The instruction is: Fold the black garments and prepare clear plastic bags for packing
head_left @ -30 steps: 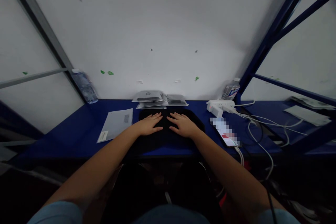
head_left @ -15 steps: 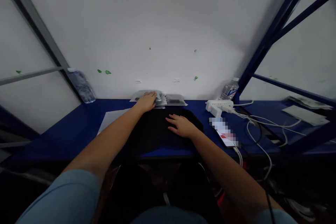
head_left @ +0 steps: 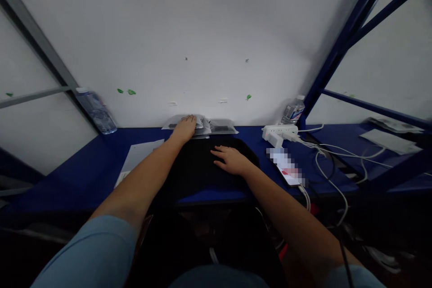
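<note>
My left hand (head_left: pixel 185 128) rests on a pile of flat translucent packets (head_left: pixel 203 126) against the wall, its fingers over the top ones; I see no grip on any. Another packet (head_left: pixel 222 127) lies just right of the pile, with something dark inside. My right hand (head_left: pixel 230 159) lies with fingers spread on a black item (head_left: pixel 192 166), dark and flat-looking, on the blue table. A white sheet (head_left: pixel 137 157) lies left of the black item, partly behind my left forearm.
A phone (head_left: pixel 286 168) with a cable lies on the right, below a white power strip (head_left: pixel 280 132) with plugs and cords. One bottle (head_left: pixel 293 110) stands behind the strip; another bottle (head_left: pixel 97 112) leans at the left. Blue frame bars (head_left: pixel 347 45) rise at right.
The view has shifted slightly, and more of the white sheet shows. My left hand stays on the packets with its fingers a little closer together. My right hand remains on the black item.
</note>
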Motion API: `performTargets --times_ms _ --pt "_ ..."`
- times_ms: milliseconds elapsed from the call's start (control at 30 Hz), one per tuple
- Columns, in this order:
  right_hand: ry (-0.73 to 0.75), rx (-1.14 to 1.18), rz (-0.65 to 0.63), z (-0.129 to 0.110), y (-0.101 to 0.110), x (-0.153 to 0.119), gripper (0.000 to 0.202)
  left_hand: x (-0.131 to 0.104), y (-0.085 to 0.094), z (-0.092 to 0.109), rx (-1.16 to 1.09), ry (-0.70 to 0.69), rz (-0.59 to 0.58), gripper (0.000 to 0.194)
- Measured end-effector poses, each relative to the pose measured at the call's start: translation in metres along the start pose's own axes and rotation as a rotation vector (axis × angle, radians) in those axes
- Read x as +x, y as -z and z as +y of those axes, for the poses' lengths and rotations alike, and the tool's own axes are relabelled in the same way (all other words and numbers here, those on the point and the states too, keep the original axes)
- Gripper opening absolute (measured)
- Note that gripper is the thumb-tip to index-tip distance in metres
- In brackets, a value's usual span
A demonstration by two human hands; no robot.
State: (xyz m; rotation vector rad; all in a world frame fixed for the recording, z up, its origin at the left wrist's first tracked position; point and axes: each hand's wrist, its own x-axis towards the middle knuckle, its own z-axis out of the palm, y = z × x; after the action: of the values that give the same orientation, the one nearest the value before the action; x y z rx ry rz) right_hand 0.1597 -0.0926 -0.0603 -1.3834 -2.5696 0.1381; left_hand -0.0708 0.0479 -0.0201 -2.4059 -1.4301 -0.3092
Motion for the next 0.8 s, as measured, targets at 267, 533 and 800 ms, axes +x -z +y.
performTargets --times_ms 267,533,800 --pt "0.005 0.005 0.014 0.002 -0.001 0.002 0.053 -0.01 0.013 0.017 0.009 -0.059 0.016 0.059" --pt "0.028 -0.004 0.031 0.002 -0.002 0.003 0.049 -0.065 0.037 0.075 -0.007 -0.23 0.011 0.056" --pt "-0.013 0.015 0.142 0.001 0.005 0.003 0.03 -0.079 0.028 0.086 -0.097 -0.425 -0.073 0.052"
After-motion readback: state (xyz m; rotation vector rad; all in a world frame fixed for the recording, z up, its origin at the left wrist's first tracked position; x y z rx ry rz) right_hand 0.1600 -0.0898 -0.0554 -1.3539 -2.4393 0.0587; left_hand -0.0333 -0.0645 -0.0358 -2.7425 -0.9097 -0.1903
